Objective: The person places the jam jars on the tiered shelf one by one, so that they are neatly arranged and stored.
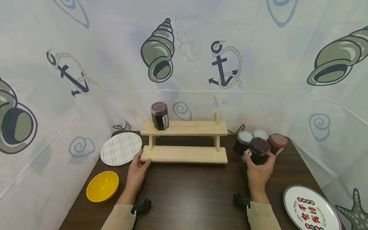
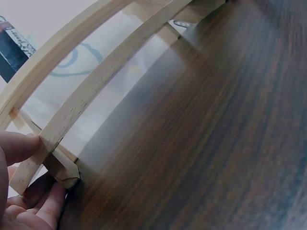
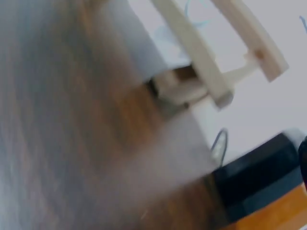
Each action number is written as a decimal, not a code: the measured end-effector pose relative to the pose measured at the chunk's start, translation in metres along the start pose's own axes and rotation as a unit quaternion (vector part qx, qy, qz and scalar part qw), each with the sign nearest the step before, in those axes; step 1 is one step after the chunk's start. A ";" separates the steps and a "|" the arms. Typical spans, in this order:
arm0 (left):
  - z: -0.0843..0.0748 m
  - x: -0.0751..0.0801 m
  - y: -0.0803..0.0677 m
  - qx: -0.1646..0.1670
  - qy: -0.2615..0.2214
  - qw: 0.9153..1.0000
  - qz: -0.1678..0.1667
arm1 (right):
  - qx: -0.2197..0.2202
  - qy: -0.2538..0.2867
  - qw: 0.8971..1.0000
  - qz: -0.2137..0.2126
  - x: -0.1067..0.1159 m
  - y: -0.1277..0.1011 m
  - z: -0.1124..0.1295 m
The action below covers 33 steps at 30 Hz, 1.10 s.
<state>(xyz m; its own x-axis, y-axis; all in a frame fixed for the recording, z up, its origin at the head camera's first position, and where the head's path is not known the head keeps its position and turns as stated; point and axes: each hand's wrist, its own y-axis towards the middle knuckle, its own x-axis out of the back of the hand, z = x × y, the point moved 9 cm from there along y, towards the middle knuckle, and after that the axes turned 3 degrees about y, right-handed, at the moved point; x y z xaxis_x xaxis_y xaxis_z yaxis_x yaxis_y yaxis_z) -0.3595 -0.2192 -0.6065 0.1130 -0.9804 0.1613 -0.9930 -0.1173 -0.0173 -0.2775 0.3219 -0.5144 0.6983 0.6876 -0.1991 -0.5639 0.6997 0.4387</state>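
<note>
A two-tier wooden shelf [image 1: 184, 154] stands at the back of the dark table [image 1: 189, 188]. One dark jar [image 1: 159, 115] stands on its upper tier at the left. My left hand [image 1: 139, 166] holds the lower board's left end; in the left wrist view the fingers [image 2: 24, 191] pinch that corner of the shelf [image 2: 72, 115]. My right hand [image 1: 258, 169] grips a dark jar with a maroon lid [image 1: 259, 150], the front one in a cluster of several jars right of the shelf. The right wrist view is blurred; it shows the shelf's end [image 3: 216, 72] and a dark jar [image 3: 259, 172].
A checked plate [image 1: 121, 148] lies left of the shelf, and a yellow bowl [image 1: 102, 186] sits in front of it. A printed plate [image 1: 309, 207] lies at the front right. Other jars [image 1: 277, 143] stand behind the held one. A patterned cloth [image 1: 184, 57] surrounds the table.
</note>
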 end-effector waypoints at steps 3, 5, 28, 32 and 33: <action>0.000 0.000 -0.001 0.001 0.001 1.000 0.001 | 0.004 -0.006 1.000 0.010 -0.009 -0.001 0.013; 0.000 0.001 -0.002 0.001 0.003 1.000 0.000 | 0.002 -0.021 1.000 0.018 -0.015 -0.001 0.017; -0.003 0.000 -0.001 -0.006 0.004 1.000 0.002 | 0.014 -0.029 0.968 0.249 -0.169 -0.011 0.050; -0.002 0.000 -0.001 -0.004 0.002 1.000 -0.001 | 0.006 -0.024 0.959 0.281 -0.198 -0.016 0.048; -0.002 -0.001 -0.001 -0.004 0.001 1.000 0.000 | 0.002 -0.021 0.958 0.286 -0.204 -0.017 0.047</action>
<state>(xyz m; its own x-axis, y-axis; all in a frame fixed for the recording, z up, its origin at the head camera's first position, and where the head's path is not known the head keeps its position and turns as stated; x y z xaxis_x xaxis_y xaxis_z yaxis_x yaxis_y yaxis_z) -0.3588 -0.2179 -0.6045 0.1127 -0.9803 0.1624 -0.9932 -0.1157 -0.0090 -0.3898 0.1601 -0.4401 0.2919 0.9500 0.1108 -0.8582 0.2090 0.4689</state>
